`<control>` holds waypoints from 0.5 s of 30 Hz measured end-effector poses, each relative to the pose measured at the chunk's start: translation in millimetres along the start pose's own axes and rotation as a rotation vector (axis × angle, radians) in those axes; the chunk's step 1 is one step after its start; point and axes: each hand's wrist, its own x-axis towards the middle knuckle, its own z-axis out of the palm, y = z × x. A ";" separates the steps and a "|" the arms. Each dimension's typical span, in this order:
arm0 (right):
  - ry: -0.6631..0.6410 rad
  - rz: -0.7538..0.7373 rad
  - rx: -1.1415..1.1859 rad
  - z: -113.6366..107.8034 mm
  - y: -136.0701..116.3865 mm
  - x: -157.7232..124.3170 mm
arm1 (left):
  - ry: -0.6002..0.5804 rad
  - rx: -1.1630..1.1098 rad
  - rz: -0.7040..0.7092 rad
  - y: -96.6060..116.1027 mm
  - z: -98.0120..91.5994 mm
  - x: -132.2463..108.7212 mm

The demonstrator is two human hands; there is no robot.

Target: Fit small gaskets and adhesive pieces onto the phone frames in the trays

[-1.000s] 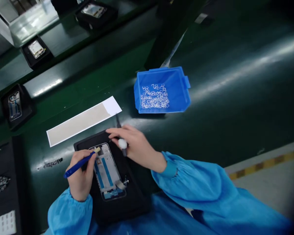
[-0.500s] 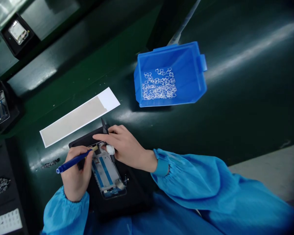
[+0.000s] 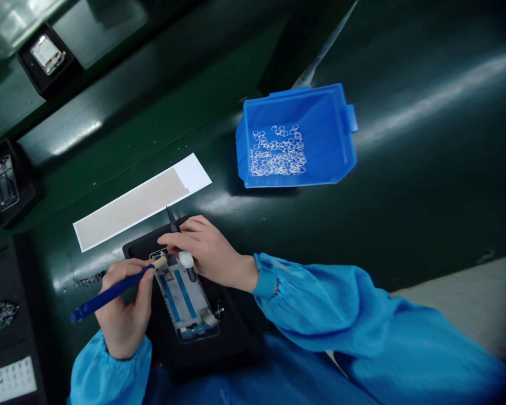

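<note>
My left hand point(image 3: 124, 304) is closed around a blue pen-shaped tool point(image 3: 109, 295). The tool's pale yellowish tip reaches the top end of an opened phone frame point(image 3: 185, 298) with two blue strips inside. Black tweezers point(image 3: 172, 220) lie in my right hand point(image 3: 213, 253), their points aimed away from the phone. White wrapping point(image 3: 186, 259) covers part of them near the other end. My right fingertips are over the phone's top edge; the thumb is partly hidden. The phone lies in a black holder point(image 3: 231, 337) close to my body.
Beyond my hands lies a white strip with a beige sheet point(image 3: 130, 208). A blue bin point(image 3: 329, 135) holds many small white frames. Other phone parts sit in black holders point(image 3: 34, 180) at the left. Small dark parts point(image 3: 88, 279) lie beside my left hand.
The blue tool's back end has swung lower and to the left with my left hand. My right hand has shifted slightly left, and its tweezers tilt further left. The view has shifted a little.
</note>
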 end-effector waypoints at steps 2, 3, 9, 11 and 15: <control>0.131 0.010 0.007 -16.5 -1.8 4.4 | 0.011 0.002 -0.013 -1.5 1.2 -0.7; 0.223 0.027 -0.036 -28.8 -1.2 6.3 | 0.005 0.014 -0.011 -2.3 2.5 -0.5; 0.405 0.409 -0.724 -107.3 27.6 0.3 | -0.049 0.135 0.085 -0.2 11.2 6.7; 0.346 0.472 -0.745 -114.2 33.7 -4.4 | -0.062 0.170 0.105 2.0 12.6 9.1; 0.382 0.327 -0.437 -93.6 21.2 -4.2 | -0.085 0.203 0.097 4.1 14.0 11.0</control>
